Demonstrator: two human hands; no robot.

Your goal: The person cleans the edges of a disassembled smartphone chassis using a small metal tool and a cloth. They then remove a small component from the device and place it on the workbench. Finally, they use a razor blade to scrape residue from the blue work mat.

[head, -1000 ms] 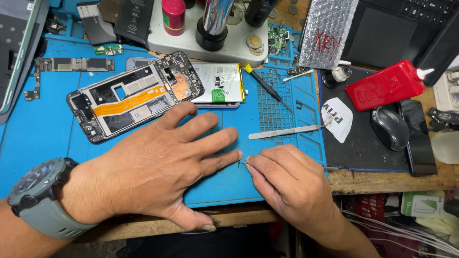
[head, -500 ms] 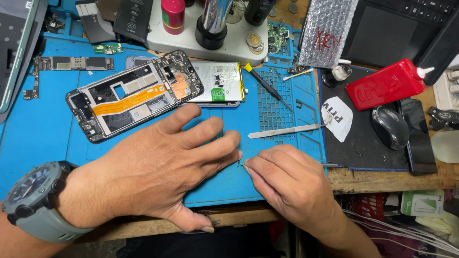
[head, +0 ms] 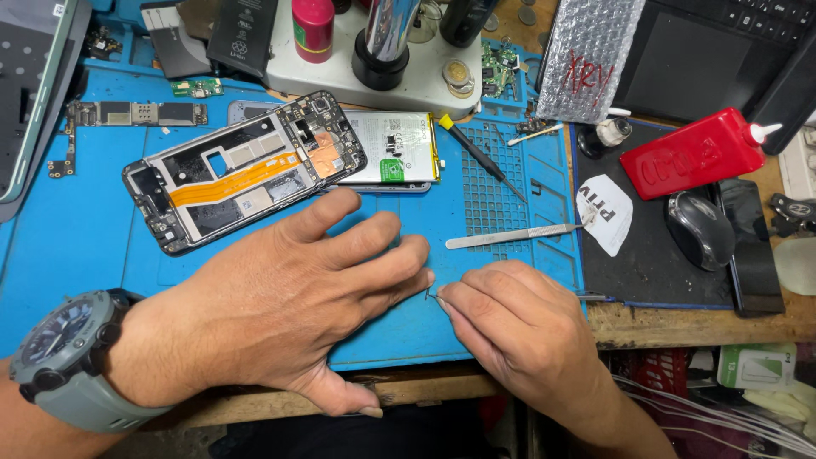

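down on the bench, the head view shows both hands meeting near the front edge of a blue work mat (head: 76, 238). left hand (head: 297, 297) lies flat, palm down, fingers spread wide and pressing the mat, holding nothing; a grey wristwatch (head: 72, 357) sits on its wrist. right hand (head: 518, 327) is curled, its fingertips pinched narrow on a tiny thin metal piece (head: 432, 297), too small to tell what kind, which sits on the mat just between the tips of both hands.

just beyond the left hand's fingers lies an opened phone frame (head: 242, 170) with an orange flex strip, tilted, its upper corner overlapping a white battery (head: 395, 146). silver tweezers (head: 514, 235) lie on the mat's grid, near the right hand but apart from it. a small screwdriver (head: 476, 155) with a yellow cap lies above them. farther right, well apart, a red squeeze bottle (head: 693, 153) and a dark computer mouse (head: 701, 228) rest on a black pad.
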